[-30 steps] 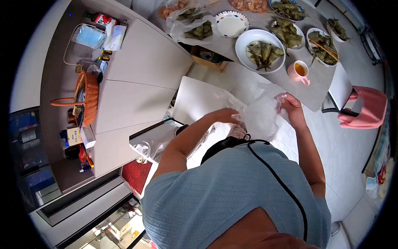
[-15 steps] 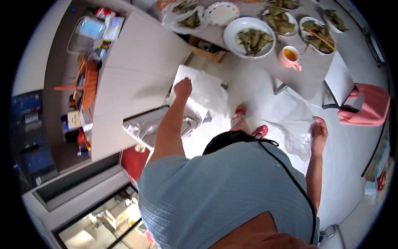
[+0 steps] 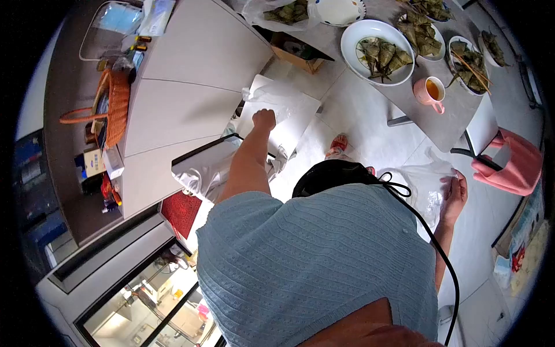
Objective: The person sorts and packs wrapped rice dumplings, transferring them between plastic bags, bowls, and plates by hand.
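My left hand (image 3: 264, 118) is closed in a fist above a white stool (image 3: 298, 118). A thin clear plastic bag (image 3: 270, 95) spreads out from it over the stool top; the fist hides the exact grip. Out to the right, my right hand (image 3: 455, 194) is curled round the edge of another translucent plastic bag (image 3: 425, 182), which hangs loosely beside my body. On the table ahead, a white bowl (image 3: 348, 55) holds several leaf-wrapped zongzi (image 3: 383, 56). More zongzi lie in dishes behind it and in a plastic bag (image 3: 254, 14).
A pink mug (image 3: 425, 95) of amber liquid stands near the grey table's (image 3: 428, 124) corner. Chopsticks (image 3: 471, 72) rest across one dish. A pink-draped chair (image 3: 511, 162) is at the right. Left are a cabinet with a wicker basket (image 3: 117, 110) and a lined bin (image 3: 199, 173). A cardboard box (image 3: 298, 55) sits under the table.
My left hand has shifted slightly right, and the bag near it now lies further up over the stool. My right hand has moved a little right and down, its bag with it.
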`<state>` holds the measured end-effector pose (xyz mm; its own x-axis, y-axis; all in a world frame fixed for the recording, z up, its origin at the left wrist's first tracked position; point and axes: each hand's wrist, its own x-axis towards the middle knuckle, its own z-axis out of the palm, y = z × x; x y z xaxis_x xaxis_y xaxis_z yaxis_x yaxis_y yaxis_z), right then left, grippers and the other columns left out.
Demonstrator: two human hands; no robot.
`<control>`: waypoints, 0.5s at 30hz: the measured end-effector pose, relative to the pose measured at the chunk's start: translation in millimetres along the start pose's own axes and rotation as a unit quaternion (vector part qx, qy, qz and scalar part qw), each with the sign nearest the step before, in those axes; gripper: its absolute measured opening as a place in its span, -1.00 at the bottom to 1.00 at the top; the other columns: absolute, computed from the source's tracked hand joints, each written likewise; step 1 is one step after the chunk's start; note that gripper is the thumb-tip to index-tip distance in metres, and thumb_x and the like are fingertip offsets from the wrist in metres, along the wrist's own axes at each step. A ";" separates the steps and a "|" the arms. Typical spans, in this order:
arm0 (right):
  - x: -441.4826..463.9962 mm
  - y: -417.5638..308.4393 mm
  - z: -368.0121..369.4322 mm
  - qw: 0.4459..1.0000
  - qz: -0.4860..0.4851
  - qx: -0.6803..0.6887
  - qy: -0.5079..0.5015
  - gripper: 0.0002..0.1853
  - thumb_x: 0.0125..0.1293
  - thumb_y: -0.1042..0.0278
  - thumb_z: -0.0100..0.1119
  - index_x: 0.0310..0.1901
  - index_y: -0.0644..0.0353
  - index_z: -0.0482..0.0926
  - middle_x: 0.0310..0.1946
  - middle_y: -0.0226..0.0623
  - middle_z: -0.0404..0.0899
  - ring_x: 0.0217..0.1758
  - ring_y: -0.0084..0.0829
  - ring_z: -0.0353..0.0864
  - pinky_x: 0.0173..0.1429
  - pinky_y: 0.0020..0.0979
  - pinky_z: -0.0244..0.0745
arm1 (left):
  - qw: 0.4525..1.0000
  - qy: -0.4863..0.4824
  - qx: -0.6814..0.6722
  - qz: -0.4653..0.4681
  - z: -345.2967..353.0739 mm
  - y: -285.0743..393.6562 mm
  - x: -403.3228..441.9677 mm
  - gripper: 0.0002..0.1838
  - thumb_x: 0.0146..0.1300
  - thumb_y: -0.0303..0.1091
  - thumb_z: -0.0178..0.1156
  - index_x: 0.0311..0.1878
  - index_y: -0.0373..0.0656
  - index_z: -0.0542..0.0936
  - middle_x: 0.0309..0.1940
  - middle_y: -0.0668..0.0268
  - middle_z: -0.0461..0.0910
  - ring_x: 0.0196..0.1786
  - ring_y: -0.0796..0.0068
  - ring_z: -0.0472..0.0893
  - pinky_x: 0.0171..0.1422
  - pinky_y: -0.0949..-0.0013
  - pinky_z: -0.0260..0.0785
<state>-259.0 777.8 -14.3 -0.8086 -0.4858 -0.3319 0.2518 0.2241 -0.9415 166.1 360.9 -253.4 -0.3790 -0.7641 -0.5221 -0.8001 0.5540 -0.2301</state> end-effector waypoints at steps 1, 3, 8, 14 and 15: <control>1.8 -2.5 3.4 1.000 -0.010 0.007 -0.008 -0.75 0.40 0.43 -0.13 0.00 0.23 0.51 -0.43 -0.36 0.59 -0.63 -0.82 0.16 -0.56 -0.73 0.02 | 0.999 -0.032 -0.011 -0.010 4.6 2.1 1.5 -0.76 0.16 -0.33 0.08 -0.14 -0.06 0.64 -0.09 0.21 0.63 0.00 0.21 0.62 0.04 0.20 0.49; 1.9 -11.1 13.7 1.000 -0.005 0.001 0.009 -0.75 0.41 0.42 -0.13 0.00 0.23 0.52 -0.41 -0.34 0.61 -0.63 -0.82 0.16 -0.57 -0.73 0.02 | 0.988 -0.146 -0.033 -0.048 7.3 6.0 4.5 -0.70 0.15 -0.31 0.08 -0.05 -0.08 0.63 0.03 0.20 0.59 0.11 0.21 0.57 0.13 0.19 0.44; 3.2 -23.4 26.0 1.000 -0.012 0.005 0.011 -0.76 0.41 0.40 -0.13 -0.03 0.21 0.52 -0.38 -0.31 0.64 -0.65 -0.81 0.17 -0.59 -0.71 0.04 | 0.938 -0.346 -0.014 -0.014 71.2 4.4 40.3 -0.58 0.18 -0.24 0.04 0.09 -0.13 0.58 0.19 0.18 0.49 0.28 0.09 0.43 0.25 -0.02 0.31; 1.1 -32.5 17.2 0.999 -0.011 0.031 0.006 -0.77 0.40 0.41 -0.13 -0.06 0.24 0.53 -0.40 -0.33 0.65 -0.67 -0.81 0.13 -0.60 -0.69 0.00 | 0.880 -0.028 -0.181 0.438 1.6 105.5 67.7 -0.68 0.33 -0.24 -0.06 -0.13 -0.19 0.64 -0.02 0.03 0.58 0.00 0.09 0.58 0.09 0.15 0.41; 1.6 -31.8 14.8 0.999 -0.021 0.039 0.010 -0.77 0.40 0.41 -0.13 -0.06 0.24 0.53 -0.40 -0.33 0.65 -0.67 -0.81 0.13 -0.60 -0.69 0.00 | 0.809 -0.151 -0.394 0.410 -47.1 139.4 42.5 -0.66 0.36 -0.22 -0.07 0.02 -0.18 0.57 0.01 0.13 0.59 0.07 0.27 0.54 0.19 0.23 0.32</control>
<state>-260.4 757.4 14.2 -0.8298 -0.4759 -0.2914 0.2570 0.1376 -0.9566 16.5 390.1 -269.0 -0.8963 -0.0664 -0.4383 -0.4311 0.3611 0.8269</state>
